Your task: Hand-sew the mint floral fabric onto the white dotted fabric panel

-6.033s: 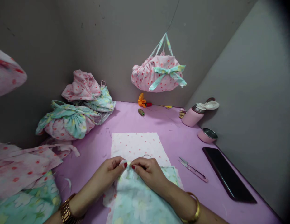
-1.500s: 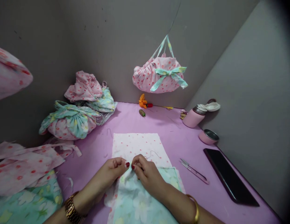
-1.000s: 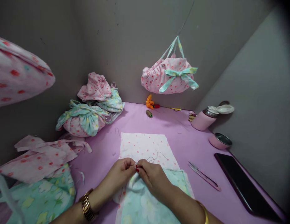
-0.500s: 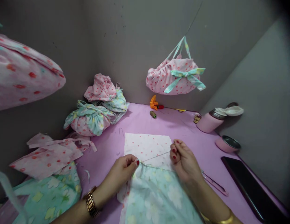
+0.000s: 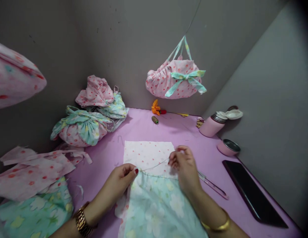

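Note:
A mint floral fabric (image 5: 158, 205) lies over a pale dotted fabric (image 5: 149, 153), with a line of thread along its upper edge. My left hand (image 5: 124, 177) pinches the left end of that edge between thumb and fingers. From this corner a thin thread (image 5: 156, 165) runs up to the right. My right hand (image 5: 185, 165), above the right part of the dotted fabric, closes its fingertips on the thread's other end. Whether a needle is among those fingers cannot be made out.
Pink snips (image 5: 213, 186) and a black phone-like slab (image 5: 253, 191) lie at right, near a pink flask (image 5: 212, 125) and its cup (image 5: 228, 147). A thread spool (image 5: 155, 120) lies behind. Fabric bundles (image 5: 81, 127) sit at left; a dotted pouch (image 5: 175, 79) hangs above.
My right hand has turned and shifted slightly, and the thread now sags a little. The left hand keeps its pinch on the edge. The whole view has shifted.

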Demonstrator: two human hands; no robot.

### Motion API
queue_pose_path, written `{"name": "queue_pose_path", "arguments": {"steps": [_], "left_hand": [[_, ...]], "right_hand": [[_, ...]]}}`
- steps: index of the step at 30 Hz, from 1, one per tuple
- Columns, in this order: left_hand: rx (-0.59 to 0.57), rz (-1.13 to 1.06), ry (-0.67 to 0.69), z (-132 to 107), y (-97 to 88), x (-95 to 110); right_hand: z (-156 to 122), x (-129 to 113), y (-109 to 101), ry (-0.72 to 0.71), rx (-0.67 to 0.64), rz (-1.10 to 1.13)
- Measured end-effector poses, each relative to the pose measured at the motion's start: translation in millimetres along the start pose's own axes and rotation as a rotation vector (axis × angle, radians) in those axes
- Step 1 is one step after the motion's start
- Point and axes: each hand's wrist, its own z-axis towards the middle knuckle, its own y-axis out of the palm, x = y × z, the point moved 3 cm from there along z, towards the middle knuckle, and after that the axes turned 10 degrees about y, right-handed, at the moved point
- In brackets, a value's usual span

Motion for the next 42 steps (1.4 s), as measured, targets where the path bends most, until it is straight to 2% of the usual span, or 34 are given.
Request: {"name": "queue_pose_path", "arguments": {"steps": [2, 3, 6, 17, 31, 38, 42], "left_hand": [[-0.009, -0.045, -0.015, 0.8, -0.3, 2.7], [-0.014, -0.067, -0.021, 1.3, -0.3, 4.1], [-0.018, -0.112, -0.034, 2.2, -0.3, 7.0], [0.008, -0.140, -0.059, 0.4, -1.2, 9.5], [0.007, -0.117, -0.058, -0.1, -0.3, 11.3], [-0.022, 0.076, 0.079, -1.6, -2.6, 15.7], [-0.062, 0.118, 0.090, -3.0, -2.1, 17.3]], "right_hand": [[-15.6, 15.1, 20.4, 0.051, -0.245, -0.288], [-22.8, 20.8, 28.1, 0.033, -0.330, -0.430], [-35.9, 27.6, 40.6, -0.099, -0.456, -0.687], [-35.6, 27.5, 39.6, -0.170, -0.465, -0.723], [-37.0, 24.8, 42.0, -0.167, -0.468, -0.722], [-39.2, 26.5, 43.0, -0.185, -0.450, -0.770], [-39.7, 26.6, 44.1, -0.203, -0.443, -0.780]]}}
